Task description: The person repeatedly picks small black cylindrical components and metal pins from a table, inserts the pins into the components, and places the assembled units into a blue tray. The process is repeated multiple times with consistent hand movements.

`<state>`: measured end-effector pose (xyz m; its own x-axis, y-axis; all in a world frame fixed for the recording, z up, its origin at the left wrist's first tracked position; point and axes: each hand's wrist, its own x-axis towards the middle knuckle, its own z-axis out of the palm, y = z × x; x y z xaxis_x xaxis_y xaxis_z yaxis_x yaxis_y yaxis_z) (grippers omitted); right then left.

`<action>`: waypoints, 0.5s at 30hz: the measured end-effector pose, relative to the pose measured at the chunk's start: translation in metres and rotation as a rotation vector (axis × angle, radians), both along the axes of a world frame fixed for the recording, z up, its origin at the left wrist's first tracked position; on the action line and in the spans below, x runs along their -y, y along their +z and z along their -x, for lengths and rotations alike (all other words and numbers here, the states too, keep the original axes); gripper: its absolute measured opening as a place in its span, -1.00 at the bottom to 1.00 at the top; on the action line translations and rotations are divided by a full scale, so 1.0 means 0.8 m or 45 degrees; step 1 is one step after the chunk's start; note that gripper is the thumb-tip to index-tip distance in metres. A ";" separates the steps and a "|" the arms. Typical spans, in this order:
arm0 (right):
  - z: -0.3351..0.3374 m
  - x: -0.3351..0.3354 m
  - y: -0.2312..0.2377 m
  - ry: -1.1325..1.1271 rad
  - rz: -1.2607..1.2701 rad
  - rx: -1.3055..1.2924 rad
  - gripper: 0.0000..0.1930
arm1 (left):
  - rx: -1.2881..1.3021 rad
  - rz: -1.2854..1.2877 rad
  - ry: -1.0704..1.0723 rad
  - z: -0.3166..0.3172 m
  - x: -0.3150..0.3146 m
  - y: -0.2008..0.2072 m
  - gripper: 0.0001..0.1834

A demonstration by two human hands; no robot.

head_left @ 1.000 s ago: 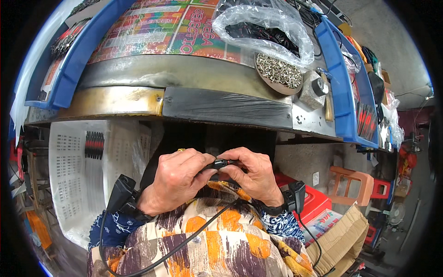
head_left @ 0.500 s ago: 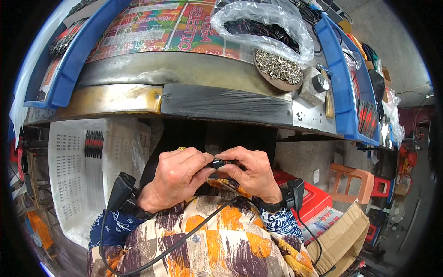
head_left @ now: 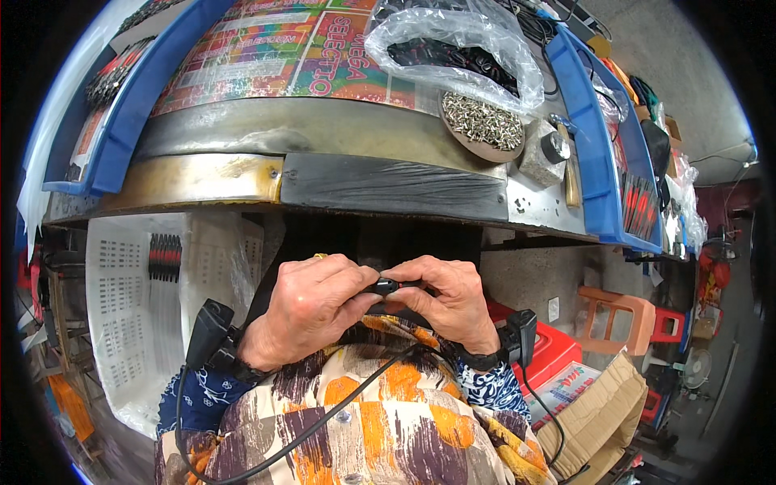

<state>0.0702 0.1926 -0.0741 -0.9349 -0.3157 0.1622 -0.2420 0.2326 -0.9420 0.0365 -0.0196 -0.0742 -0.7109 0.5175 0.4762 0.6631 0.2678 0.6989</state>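
My left hand (head_left: 303, 305) and my right hand (head_left: 446, 301) meet in front of my body, below the bench edge. Between their fingertips is a small, glossy black piece (head_left: 386, 286), each hand pinching one end. A hint of red shows beside it at the right fingers. Most of the piece is covered by the fingers, so its kind cannot be made out. Both wrists wear black straps with devices on them, and a black cable (head_left: 323, 422) loops across my patterned garment.
A white plastic basket (head_left: 121, 283) at left holds a row of red-and-black pieces (head_left: 166, 257). On the bench are a bowl (head_left: 462, 145) of small metal pins, a plastic bag (head_left: 529, 85), a metal block (head_left: 537, 162), a hammer (head_left: 572, 182) and blue bins (head_left: 121, 145) (head_left: 594, 162).
My right hand has shifted slightly to the right, and a little more of the black piece shows between the fingers. Both hands keep their pinch. The whole view has tilted slightly.
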 end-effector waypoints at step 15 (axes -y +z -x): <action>0.012 -0.001 0.013 0.011 0.112 -0.014 -0.81 | -0.059 -0.021 -0.004 0.011 -0.006 0.011 -0.77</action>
<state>0.0608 0.1933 -0.0638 -0.9301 -0.3081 0.1997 -0.2538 0.1466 -0.9561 0.0280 -0.0144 -0.0654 -0.6862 0.5119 0.5168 0.6957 0.2544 0.6718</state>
